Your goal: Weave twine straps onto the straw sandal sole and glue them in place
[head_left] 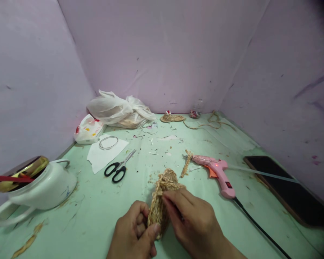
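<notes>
A small slipper of braided straw (156,207) is held tilted just above the green table at the front middle. My left hand (135,230) grips its lower left edge between thumb and curled fingers. Over its right side, my right hand (196,216) pinches the braid near the upper part; its fingertips partly hide what they grip. To the right, a pink glue gun (212,167) lies with a red light lit and a clear glue stick in its back. A short braided straw piece (187,164) lies by its nozzle.
Black-handled scissors (119,169) and white paper (105,154) with a wire coil lie left. A white enamel mug (43,189) stands far left; a dark phone (288,190) lies right. At the back are plastic bags (118,111), another straw slipper (172,118) and a bead container (194,113).
</notes>
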`<state>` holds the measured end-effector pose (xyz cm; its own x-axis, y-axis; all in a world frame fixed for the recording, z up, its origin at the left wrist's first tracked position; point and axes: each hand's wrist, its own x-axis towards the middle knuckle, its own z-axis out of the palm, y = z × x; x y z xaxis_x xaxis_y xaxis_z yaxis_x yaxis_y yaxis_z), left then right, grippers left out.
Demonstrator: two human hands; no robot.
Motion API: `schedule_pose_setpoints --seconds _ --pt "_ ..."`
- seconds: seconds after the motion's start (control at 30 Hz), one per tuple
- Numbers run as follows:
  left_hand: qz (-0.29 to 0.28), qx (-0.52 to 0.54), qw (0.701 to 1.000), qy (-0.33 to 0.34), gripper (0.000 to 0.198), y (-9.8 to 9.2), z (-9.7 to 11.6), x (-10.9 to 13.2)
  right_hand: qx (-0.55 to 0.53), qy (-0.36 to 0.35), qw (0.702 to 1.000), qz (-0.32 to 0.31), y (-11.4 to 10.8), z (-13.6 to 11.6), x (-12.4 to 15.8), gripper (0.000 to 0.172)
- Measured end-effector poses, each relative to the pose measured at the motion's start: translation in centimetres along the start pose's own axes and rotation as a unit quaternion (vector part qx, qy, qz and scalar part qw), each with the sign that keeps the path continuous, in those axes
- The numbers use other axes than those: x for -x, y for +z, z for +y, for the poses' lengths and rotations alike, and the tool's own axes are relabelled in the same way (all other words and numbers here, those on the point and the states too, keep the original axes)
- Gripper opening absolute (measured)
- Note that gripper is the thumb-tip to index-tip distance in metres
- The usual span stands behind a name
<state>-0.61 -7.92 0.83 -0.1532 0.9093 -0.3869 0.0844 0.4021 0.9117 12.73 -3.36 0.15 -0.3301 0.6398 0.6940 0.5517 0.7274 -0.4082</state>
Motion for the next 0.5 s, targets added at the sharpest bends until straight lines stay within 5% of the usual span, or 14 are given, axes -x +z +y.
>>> schedule_pose_setpoints --seconds 0.33,0.5 --pt "-0.033 -0.025 0.999 -0.004 0.020 0.0 -0.2 -0.2 0.070 -0.036 0.997 0.007 -0.2 0.4 -0.3 0.020" --pt "-0.011 -0.152 0.987 0.049 0.021 -0.9 0.1 -0.5 0.077 -0.051 0.995 -0.022 0.2 0.9 0.0 0.027"
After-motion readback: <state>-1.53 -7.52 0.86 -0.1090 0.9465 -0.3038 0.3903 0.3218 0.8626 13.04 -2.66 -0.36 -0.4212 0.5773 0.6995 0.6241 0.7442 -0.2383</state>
